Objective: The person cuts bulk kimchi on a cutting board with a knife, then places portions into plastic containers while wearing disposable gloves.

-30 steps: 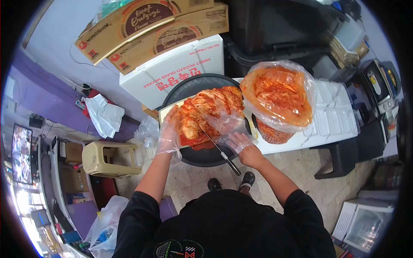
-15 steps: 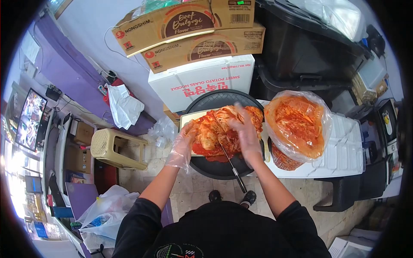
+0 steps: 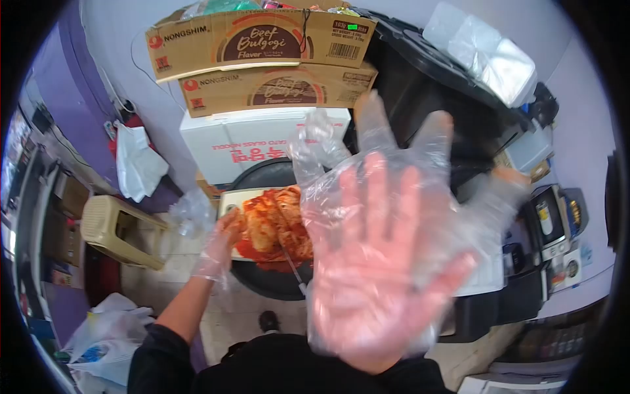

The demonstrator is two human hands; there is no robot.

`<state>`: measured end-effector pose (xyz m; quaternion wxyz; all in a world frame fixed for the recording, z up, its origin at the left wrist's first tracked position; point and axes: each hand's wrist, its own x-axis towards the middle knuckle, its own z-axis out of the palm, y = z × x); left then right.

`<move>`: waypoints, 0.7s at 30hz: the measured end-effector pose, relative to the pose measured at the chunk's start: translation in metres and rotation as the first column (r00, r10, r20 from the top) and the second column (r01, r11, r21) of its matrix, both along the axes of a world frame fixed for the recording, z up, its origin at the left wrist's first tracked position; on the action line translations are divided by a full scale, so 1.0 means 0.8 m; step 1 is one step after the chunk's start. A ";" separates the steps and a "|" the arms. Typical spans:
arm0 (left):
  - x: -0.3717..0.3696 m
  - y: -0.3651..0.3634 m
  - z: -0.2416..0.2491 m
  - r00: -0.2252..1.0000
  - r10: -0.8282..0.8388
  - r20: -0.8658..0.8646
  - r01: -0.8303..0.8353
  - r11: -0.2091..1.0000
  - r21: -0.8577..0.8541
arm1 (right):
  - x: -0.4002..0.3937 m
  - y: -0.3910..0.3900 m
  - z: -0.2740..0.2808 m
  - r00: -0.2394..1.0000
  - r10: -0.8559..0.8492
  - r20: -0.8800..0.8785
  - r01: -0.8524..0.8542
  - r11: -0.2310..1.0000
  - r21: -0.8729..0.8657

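My right hand (image 3: 380, 256), in a loose clear plastic glove, is raised close to the camera with its fingers spread and nothing in it. Behind it, much of the table is hidden. My left hand (image 3: 227, 233), also gloved, rests against the left side of the red-sauced kimchi (image 3: 262, 223), its fingers curved along the edge. The kimchi lies on a pale cutting board (image 3: 230, 199) over a round black tray (image 3: 259, 172). A knife (image 3: 292, 268) lies against the kimchi, its handle mostly behind my right hand.
Two brown cartons (image 3: 226, 46) are stacked on a white box (image 3: 210, 141) at the back. Large black bins (image 3: 420, 79) stand back right. A beige stool (image 3: 108, 226) and plastic bags (image 3: 108, 335) are at left, a white table (image 3: 482, 279) at right.
My right hand has left the kimchi and come up in front of the camera. The view has shifted right. My left hand remains beside the kimchi.
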<state>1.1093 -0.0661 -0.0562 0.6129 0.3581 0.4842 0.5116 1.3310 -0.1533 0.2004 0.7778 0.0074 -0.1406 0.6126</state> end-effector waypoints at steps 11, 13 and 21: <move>0.020 0.008 0.031 0.992 0.051 0.115 -0.045 0.997 -0.059 | 0.015 0.005 0.000 0.980 -0.112 0.162 0.124 0.990 -0.064; 0.018 0.010 0.026 0.996 0.036 0.080 -0.035 0.999 -0.020 | 0.014 0.004 0.005 0.978 -0.135 0.161 0.147 0.987 -0.065; 0.013 0.002 0.033 0.998 0.024 0.062 -0.021 0.999 -0.049 | 0.018 -0.019 -0.005 0.962 -0.242 0.124 0.262 0.950 -0.173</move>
